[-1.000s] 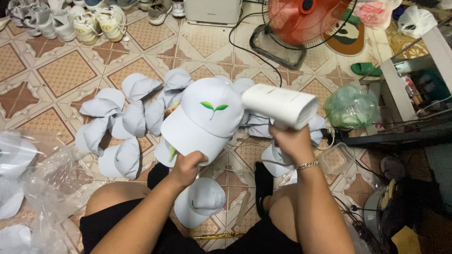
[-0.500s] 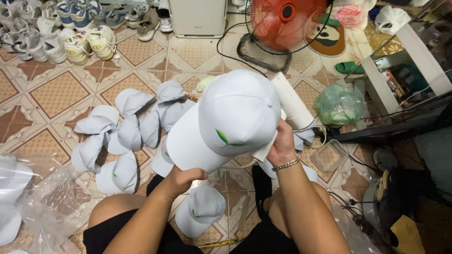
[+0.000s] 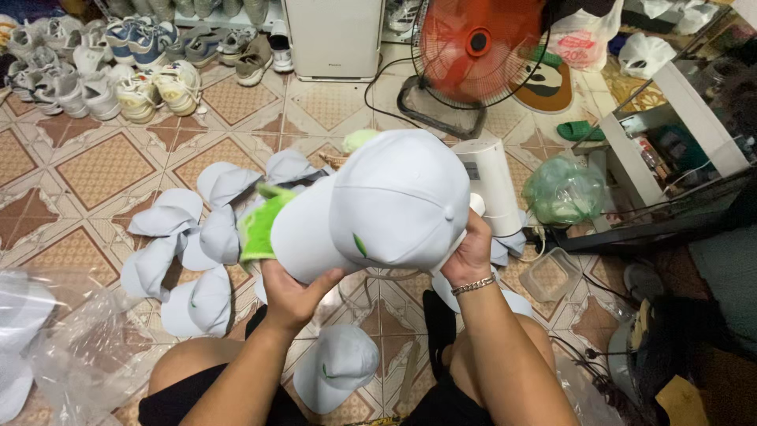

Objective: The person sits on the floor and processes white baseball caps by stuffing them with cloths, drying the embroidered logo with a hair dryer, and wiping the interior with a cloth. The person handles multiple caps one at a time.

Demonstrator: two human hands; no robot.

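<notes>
- Two hands are closed on one white cap, which is held up in front of the body, above the lap and the tiled floor.
- From below, the left hand is clamped on the cap's brim end, thumb on top and fingers curled underneath; a green underside shows just beyond its fingertips.
- At the cap's far side, the right hand is wrapped around the handle of a white handheld appliance, perhaps a steamer or dryer, whose body rises just behind the crown; whether this hand also pinches the cloth cannot be told.
- The cap is judged light and soft in the crown, with a stiffer brim; the brim edge and the rim band seem the firmest places to be gripped, since the crown would dent easily.
- Just under the left hand, another white cap lies between the knees.
- Further out to the left of that hand, a heap of white caps is spread over the tiles.
- Well beyond both hands, a red fan is seen.
</notes>
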